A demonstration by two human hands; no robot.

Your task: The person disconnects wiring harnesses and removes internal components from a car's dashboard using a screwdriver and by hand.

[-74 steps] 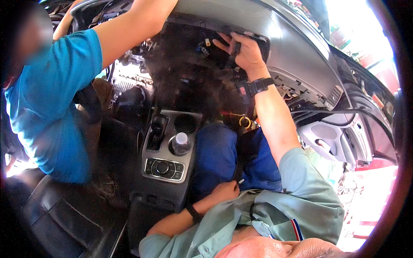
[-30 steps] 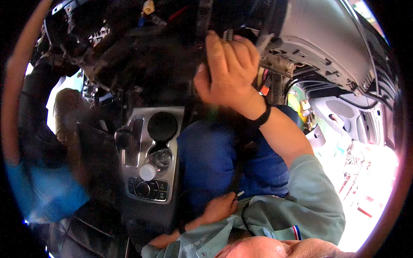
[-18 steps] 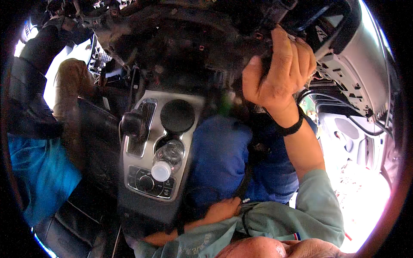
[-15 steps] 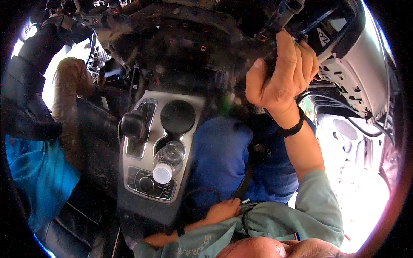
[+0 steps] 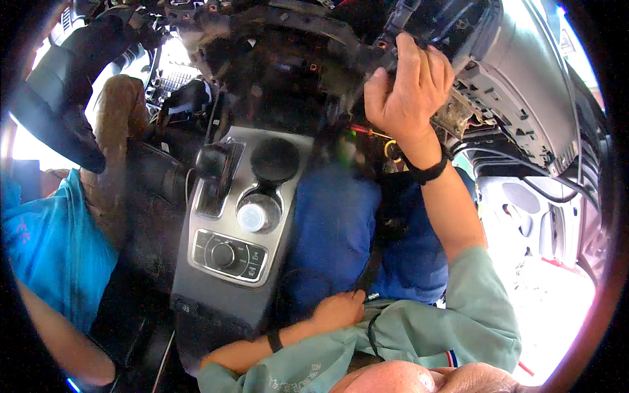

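Note:
My right hand (image 5: pixel 413 98) is raised to the stripped dashboard frame (image 5: pixel 295 26), its fingers stretched along a dark bracket (image 5: pixel 401 16) and its thumb apart. I see nothing loose in that hand, though its palm side is hidden. Just below it, a thin red and yellow piece (image 5: pixel 367 130) and a yellow ring (image 5: pixel 392 151) show in the footwell. My left hand (image 5: pixel 337 309) rests in my lap, fingers closed near the lower end of a black strap (image 5: pixel 371 265); what they hold, if anything, is hidden.
The centre console (image 5: pixel 203 226) carries a gear lever (image 5: pixel 213 160), a round knob (image 5: pixel 223 255) and a clear bottle with white cap (image 5: pixel 252 217) in a cup holder. At left sits another person in a blue shirt (image 5: pixel 62 245). A grey dash panel (image 5: pixel 524 85) and black cable (image 5: pixel 524 169) lie right.
The view has shifted and my right hand appears further left, still at the dashboard. The red and yellow piece now shows below it. The other person's forearm has come into view at lower left.

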